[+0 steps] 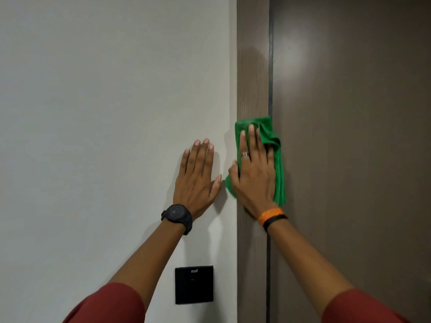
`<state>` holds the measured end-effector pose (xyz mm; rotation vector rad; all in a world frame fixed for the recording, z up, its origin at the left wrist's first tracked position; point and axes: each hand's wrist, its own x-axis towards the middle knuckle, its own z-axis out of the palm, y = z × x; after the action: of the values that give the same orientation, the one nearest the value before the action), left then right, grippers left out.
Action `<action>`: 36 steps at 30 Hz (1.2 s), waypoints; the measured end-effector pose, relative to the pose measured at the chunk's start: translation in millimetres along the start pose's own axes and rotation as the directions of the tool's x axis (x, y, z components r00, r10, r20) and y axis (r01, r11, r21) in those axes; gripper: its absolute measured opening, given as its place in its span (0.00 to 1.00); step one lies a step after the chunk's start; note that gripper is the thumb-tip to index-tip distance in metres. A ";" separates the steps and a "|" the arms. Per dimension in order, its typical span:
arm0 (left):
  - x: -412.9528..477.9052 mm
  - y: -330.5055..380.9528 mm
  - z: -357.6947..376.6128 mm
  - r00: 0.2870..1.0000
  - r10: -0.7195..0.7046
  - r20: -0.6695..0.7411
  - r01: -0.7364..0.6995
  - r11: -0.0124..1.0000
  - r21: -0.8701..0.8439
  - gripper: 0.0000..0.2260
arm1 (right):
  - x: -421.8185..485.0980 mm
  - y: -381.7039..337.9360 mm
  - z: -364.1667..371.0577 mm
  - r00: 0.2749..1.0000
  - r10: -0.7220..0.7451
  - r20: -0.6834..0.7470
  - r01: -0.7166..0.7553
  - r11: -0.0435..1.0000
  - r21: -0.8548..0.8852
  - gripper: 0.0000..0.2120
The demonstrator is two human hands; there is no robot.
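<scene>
A green microfibre cloth (278, 169) lies flat against the brown wooden door frame (253, 66). My right hand (253, 173) presses the cloth onto the frame with straight fingers; its thumb points left past the frame's edge. My left hand (198, 178) rests flat on the white wall (105, 113), fingers straight and pointing up, just left of the frame. A black watch sits on my left wrist; orange and black bands circle my right wrist.
A dark brown door (361, 136) stands shut to the right of the frame. A black square wall panel (194, 284) is mounted on the white wall below my left forearm.
</scene>
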<state>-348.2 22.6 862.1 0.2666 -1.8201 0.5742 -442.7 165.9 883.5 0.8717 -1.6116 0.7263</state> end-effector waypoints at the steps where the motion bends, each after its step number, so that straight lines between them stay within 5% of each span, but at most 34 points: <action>1: 4.2 0.0 -0.7 1.000 0.002 -0.001 -0.002 1.000 -0.002 0.33 | 15.0 -0.2 -1.8 1.000 0.002 -0.007 -0.002 1.000 -0.007 0.36; 9: -2.2 15.1 -1.9 1.000 -0.014 0.003 0.014 0.998 -0.056 0.31 | 14.1 -1.0 3.4 0.997 0.028 -0.066 -0.028 1.000 -0.008 0.36; 20: -74.1 23.8 1.6 0.994 -0.030 0.109 0.031 0.999 -0.008 0.33 | -147.7 1.1 29.5 0.997 0.051 0.057 -0.049 0.998 -0.028 0.39; 30: -52.3 12.7 -22.5 0.997 -0.008 0.083 0.009 1.000 -0.015 0.33 | -16.1 -1.4 2.1 1.000 0.023 0.003 -0.023 1.000 -0.020 0.38; 36: -62.5 17.1 -22.8 0.993 -0.010 0.121 0.014 0.999 -0.029 0.32 | -32.1 -1.1 -0.9 0.999 0.019 0.027 -0.022 0.995 0.101 0.41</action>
<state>-316.8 42.4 804.2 0.2973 -1.9410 0.5318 -437.5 171.4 852.3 0.9420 -1.6197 0.8202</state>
